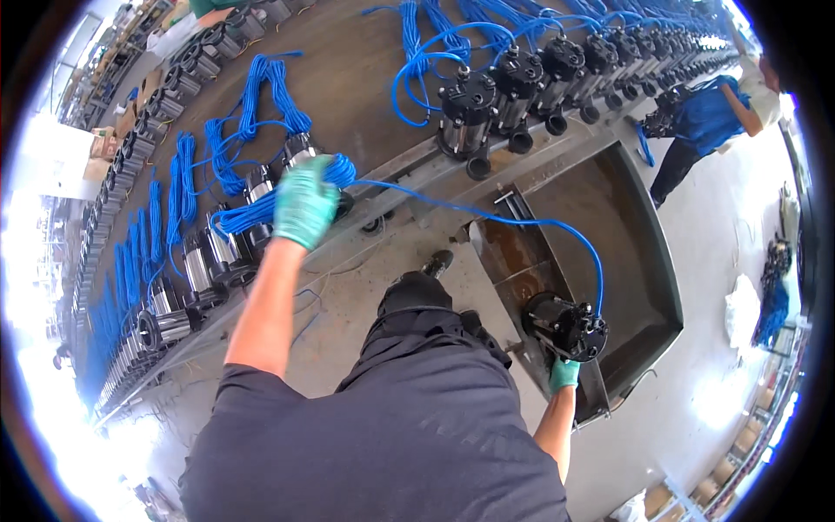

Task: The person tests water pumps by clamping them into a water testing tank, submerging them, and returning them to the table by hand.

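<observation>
left hand (pixel 304 202) outstretched gripping blue cable (pixel 487 214); right hand (pixel 564 374) low, holding pump (pixel 565 325).

So there's a long steel workbench (pixel 365 104) loaded with rows of black-topped pumps (pixel 513 83) and loose blue cable coils (pixel 252 104). Off at the far end a co-worker in a blue shirt (pixel 709 113) is bent over the line. Cardboard boxes (pixel 739 452) sit on the pale floor.

brown cardboard boxes (pixel 130 109) | upper left | beside pump row
</observation>
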`<state>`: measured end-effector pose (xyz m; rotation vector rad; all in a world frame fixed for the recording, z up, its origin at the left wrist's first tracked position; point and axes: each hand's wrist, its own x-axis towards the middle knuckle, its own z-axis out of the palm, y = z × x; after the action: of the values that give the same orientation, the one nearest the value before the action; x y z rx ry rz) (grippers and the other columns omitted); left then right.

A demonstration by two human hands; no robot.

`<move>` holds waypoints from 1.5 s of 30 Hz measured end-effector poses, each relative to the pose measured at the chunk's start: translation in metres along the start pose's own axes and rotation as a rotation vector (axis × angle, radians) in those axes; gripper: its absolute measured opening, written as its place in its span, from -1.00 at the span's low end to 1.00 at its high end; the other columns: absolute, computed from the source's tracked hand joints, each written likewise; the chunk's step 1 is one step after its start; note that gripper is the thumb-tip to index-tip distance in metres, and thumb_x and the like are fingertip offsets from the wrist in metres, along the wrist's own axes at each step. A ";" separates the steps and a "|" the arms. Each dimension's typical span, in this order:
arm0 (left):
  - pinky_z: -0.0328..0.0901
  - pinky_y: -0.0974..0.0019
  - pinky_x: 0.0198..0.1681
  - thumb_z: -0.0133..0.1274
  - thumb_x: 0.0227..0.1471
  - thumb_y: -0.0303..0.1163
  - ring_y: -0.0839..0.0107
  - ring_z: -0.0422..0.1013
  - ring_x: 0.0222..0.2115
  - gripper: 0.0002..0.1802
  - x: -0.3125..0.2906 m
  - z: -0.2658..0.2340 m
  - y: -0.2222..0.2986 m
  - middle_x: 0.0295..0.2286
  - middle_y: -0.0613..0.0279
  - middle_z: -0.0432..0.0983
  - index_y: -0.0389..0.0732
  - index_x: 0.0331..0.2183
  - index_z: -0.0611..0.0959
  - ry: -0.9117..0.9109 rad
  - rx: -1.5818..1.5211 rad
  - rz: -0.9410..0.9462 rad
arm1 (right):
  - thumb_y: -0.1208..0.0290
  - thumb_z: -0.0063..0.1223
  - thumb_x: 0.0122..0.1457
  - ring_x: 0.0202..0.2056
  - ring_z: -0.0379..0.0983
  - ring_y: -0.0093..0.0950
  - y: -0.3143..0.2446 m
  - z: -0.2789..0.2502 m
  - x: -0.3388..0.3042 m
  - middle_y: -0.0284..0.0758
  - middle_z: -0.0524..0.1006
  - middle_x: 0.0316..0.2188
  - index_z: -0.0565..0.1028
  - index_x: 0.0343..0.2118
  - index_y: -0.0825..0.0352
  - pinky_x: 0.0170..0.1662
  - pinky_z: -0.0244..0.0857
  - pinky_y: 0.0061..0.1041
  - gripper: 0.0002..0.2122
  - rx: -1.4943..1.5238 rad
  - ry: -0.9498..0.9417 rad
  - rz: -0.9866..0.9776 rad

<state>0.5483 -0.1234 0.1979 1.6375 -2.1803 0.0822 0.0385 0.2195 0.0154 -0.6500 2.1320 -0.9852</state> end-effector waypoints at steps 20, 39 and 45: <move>0.36 0.23 -0.07 0.37 -0.09 -0.38 0.28 0.47 -0.22 -0.47 -0.019 -0.058 -0.165 -0.21 0.14 0.52 -0.21 -0.07 0.53 0.211 -0.107 -0.372 | 0.65 -0.21 -0.04 -0.41 0.42 -0.61 -0.145 0.011 -0.014 -0.40 0.51 -0.28 0.41 0.10 0.32 -0.37 0.40 -0.59 -0.47 0.246 -0.311 0.216; 0.35 0.43 -0.17 0.34 0.01 -0.46 0.55 0.43 -0.26 -0.50 0.087 -0.201 -0.126 -0.29 0.33 0.55 -0.21 -0.01 0.54 0.662 -0.149 -0.475 | 0.42 -0.10 0.30 -0.74 0.26 -0.61 -0.377 0.375 0.009 -0.41 0.44 -0.55 0.38 0.20 0.19 -0.74 0.19 -0.54 -0.61 0.299 -0.812 0.184; -0.13 -0.11 0.34 0.24 -0.39 -0.62 0.13 0.33 0.10 -0.28 0.165 -0.144 -0.174 0.02 0.29 0.45 0.10 -0.05 0.65 0.371 0.294 0.132 | 0.30 0.08 0.28 -0.29 0.50 -0.53 -0.366 0.393 0.032 -0.28 0.58 -0.26 0.40 0.14 0.34 -0.15 0.42 -0.51 -0.59 0.124 -0.976 -0.173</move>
<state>0.7149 -0.2852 0.3546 1.4743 -2.0507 0.7157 0.3706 -0.1939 0.1088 -1.0026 1.1626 -0.6605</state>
